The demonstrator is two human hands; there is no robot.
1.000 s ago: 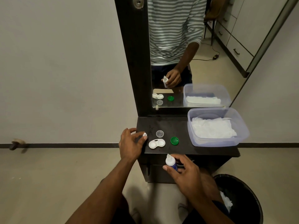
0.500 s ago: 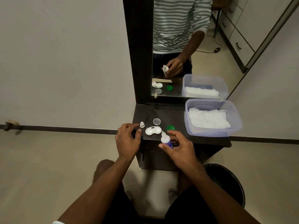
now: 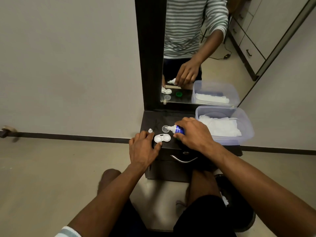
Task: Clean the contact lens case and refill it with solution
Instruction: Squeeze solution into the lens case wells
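A tall mirror (image 3: 196, 48) in a dark frame is seen above a dark cabinet top (image 3: 171, 118); a striped shirt and the right hand w/ the bottle are reflected in it. A clear plastic tub (image 3: 246, 127) w/ white tissues is set at the top's right end, its near edge partly covered by the right wrist. The solution bottle (image 3: 177, 130) is gripped by the right hand (image 3: 195, 134), fingers curled round it, and is held tipped on its side w/ the nozzle over a small clear round cap (image 3: 165, 129). Its blue label carries print too small to be read. The white lens case (image 3: 162, 138) lies just below the nozzle, both wells uncapped, btwn the two hands. The left hand (image 3: 142, 147) is rested on the top's left edge, fingers relaxed, nothing held; its thumb is just beside the case and its fingertips by the bottle's small white cap (image 3: 150, 130). A green cap is almost wholly hidden under the right hand, seen clearly only in reflection.
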